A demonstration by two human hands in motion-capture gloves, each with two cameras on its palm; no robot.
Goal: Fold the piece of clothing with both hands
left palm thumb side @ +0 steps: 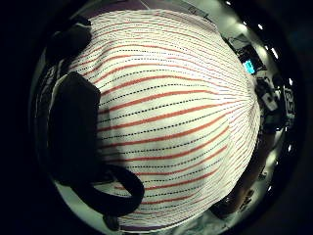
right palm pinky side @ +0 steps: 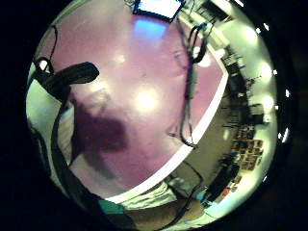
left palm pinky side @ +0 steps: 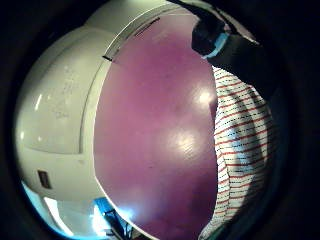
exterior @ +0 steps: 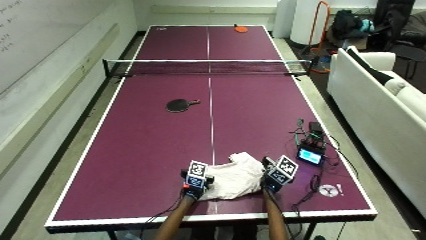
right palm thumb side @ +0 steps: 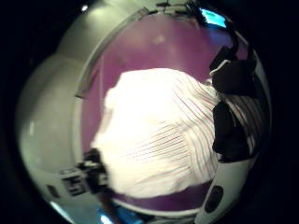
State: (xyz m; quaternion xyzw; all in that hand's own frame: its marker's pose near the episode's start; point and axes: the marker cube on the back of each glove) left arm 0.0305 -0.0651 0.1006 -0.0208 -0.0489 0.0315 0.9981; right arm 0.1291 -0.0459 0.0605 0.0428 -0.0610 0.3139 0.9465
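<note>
Outside view: your two hands sit at the near edge of the purple worktop (exterior: pixel 153 130), one at each side of the garment.
Garment: white cloth with red stripes and dark dotted lines (exterior: pixel 234 176), bunched in a loose heap near you, just right of the centre line, not yet flat.
Left hand (exterior: pixel 195 186): at the cloth's left edge; its thumb-side palm view is filled by striped fabric (left palm thumb side: pixel 171 122), so the palm is close over it. Can't tell whether the fingers pinch it.
Right hand (exterior: pixel 276 177): at the cloth's right edge, thumb (right palm thumb side: pixel 229 126) lying over the striped fabric (right palm thumb side: pixel 154 135). Looks like touching; a pinch can't be confirmed.
Step, my read: early, still spreading before the first fold.
Do it well: pull both edges outward together and smooth the heap flat, find a straight hem, then fold along the stripes so the lines match.
Watch: device with lit screen and cables (exterior: pixel 311 150) just right of your right hand; keep the cloth off it.
Far items: black paddle (exterior: pixel 180 104) and net (exterior: pixel 208 66) are well apart, no concern.
</note>
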